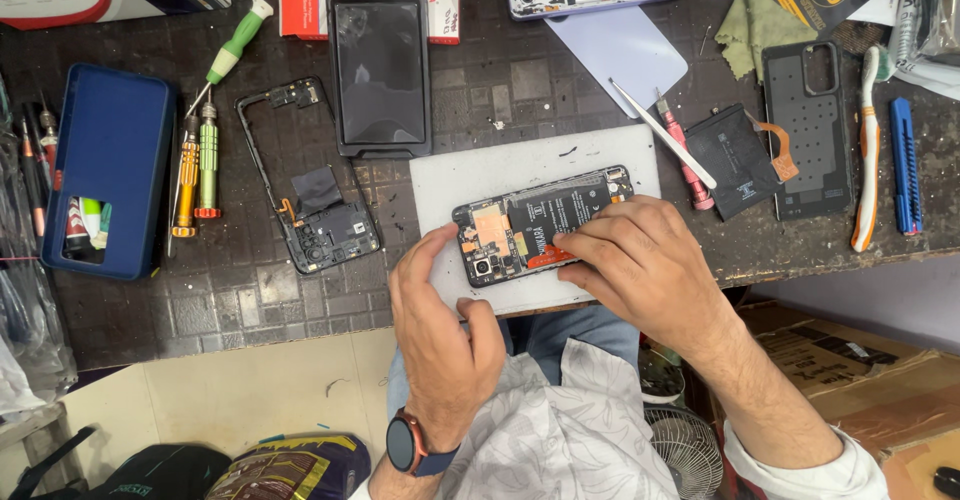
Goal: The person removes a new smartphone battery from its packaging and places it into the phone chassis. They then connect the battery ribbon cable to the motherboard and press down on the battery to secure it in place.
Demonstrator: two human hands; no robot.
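Two hands on opened phone [540,225], lying on white mat [470,175] mid-surface. Left hand [440,330] steadying lower end, grip loose, fingers apart. Right hand [640,260] fingertips pressing battery [560,215], grip clamping nothing. Best: press evenly, keep phone flat, avoid flex cable.

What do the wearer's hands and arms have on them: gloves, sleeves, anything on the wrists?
Both hands are bare, no gloves. The left hand has a round dark-faced smartwatch with a copper-red case and navy strap on the wrist. The right hand has a bare forearm ending in a rolled-up white shirt sleeve. No rings visible.
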